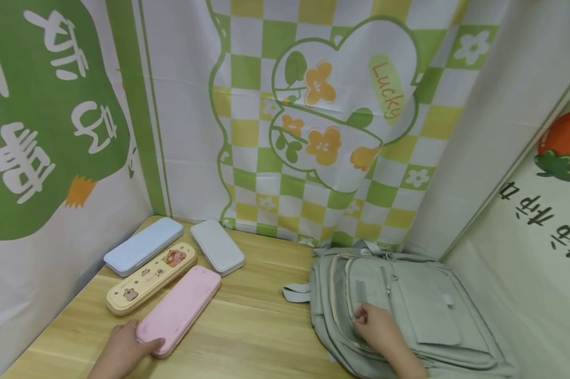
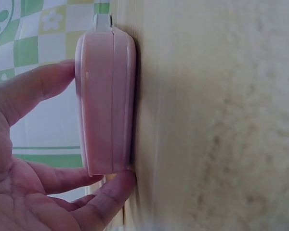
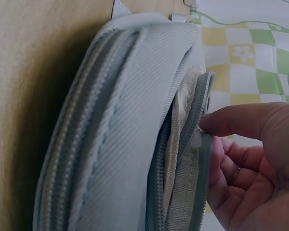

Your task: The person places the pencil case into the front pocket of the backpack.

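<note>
A pink pencil case (image 1: 180, 310) lies at the left of the table. My left hand (image 1: 124, 345) grips its near end, thumb over the lid and fingers along the side. In the left wrist view, the thumb presses the top face of the pink case (image 2: 101, 101), and a fingertip sits low by the tabletop. On the right lies a grey-green backpack (image 1: 427, 305) with a front pocket unzipped. The fingers and thumb of my right hand (image 1: 377, 326) pinch the zipped edge (image 3: 204, 159) of that pocket, holding it away from the bag.
Beside the pink case lie a cream pencil case (image 1: 152, 279) with cartoon stickers, a light blue case (image 1: 143, 246) and a grey-white case (image 1: 217, 247). A grey strap loop (image 1: 296, 292) sticks out from the backpack. Printed curtains (image 1: 252, 131) hang around the wooden table (image 1: 252, 321).
</note>
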### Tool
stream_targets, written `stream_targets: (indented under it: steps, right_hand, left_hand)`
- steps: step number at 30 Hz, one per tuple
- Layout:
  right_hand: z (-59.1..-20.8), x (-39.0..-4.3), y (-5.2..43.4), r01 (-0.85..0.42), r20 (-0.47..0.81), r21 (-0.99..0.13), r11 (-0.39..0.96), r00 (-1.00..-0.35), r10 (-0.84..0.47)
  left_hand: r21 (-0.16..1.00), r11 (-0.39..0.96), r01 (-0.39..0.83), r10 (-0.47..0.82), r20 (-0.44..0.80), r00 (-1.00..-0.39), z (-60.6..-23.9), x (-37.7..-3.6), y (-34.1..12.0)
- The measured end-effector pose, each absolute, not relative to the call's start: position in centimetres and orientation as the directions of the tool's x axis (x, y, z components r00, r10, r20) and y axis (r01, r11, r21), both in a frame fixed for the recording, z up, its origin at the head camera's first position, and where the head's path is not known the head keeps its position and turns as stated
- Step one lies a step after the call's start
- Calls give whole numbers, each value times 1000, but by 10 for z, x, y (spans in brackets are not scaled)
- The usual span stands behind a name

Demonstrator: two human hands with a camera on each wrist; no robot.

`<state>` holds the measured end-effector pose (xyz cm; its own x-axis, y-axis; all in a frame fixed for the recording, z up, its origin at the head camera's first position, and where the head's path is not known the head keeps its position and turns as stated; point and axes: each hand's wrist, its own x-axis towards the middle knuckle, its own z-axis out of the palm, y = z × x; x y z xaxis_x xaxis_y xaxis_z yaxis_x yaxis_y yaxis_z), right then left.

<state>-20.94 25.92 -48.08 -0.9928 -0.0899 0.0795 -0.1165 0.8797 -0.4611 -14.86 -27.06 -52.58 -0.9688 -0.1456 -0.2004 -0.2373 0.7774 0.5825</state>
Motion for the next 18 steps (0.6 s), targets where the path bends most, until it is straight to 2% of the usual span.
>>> stream_targets:
  steps: [8,12,18]
  right_hand:
    - [-480,-202,260,-149,31,-520,841,-987,-156]
    - [-480,-199,259,-161,-16,-600,783,-977,-214]
    - [-481,-193,254,-111,-87,-701,705,-967,-240]
  left_hand:
    - [617,746,-250,-153,-207,-966,-527,-144,-268]
    - [656,704,-273,-175,-212,-961,-526,-144,-265]
    - [695,662,-281,-188,-209,-960,-526,-141,-264]
